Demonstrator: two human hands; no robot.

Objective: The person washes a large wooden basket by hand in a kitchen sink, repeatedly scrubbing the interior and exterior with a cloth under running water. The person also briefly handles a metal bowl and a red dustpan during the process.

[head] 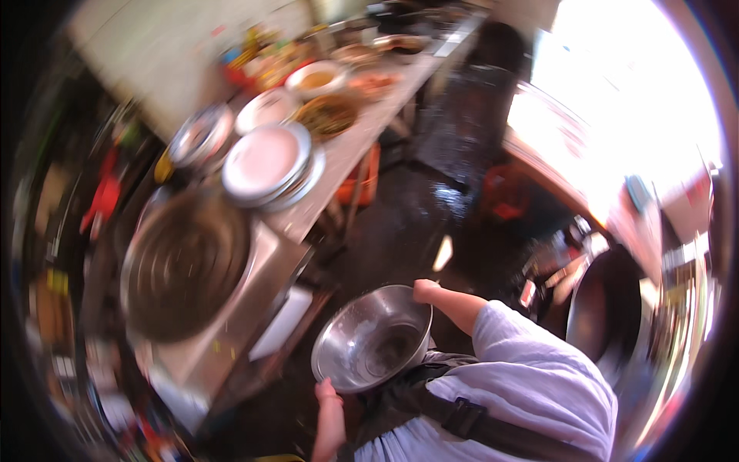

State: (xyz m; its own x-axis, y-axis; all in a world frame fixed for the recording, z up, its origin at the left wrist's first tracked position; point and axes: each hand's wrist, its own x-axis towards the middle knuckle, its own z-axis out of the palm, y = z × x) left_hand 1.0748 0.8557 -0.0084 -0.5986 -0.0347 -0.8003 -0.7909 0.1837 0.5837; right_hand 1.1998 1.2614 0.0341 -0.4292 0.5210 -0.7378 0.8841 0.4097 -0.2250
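A wide stainless steel basin (375,341) is held in front of my waist, tilted so that its inside faces up. Only a little wet-looking shine and a few pale marks show in it. My left hand (327,390) grips the rim at the lower left, thumb over the edge. On the opposite side, my right hand (426,290) is closed on the rim. The fingers beneath the rim are hidden on both sides.
To the left, a large dark wok (185,265) sits in a metal-topped stove (254,300). Beyond it, a long table (346,167) bears stacked plates (265,161) and several bowls of food. Another dark wok (606,312) stands at right. The dark floor (398,225) looks wet.
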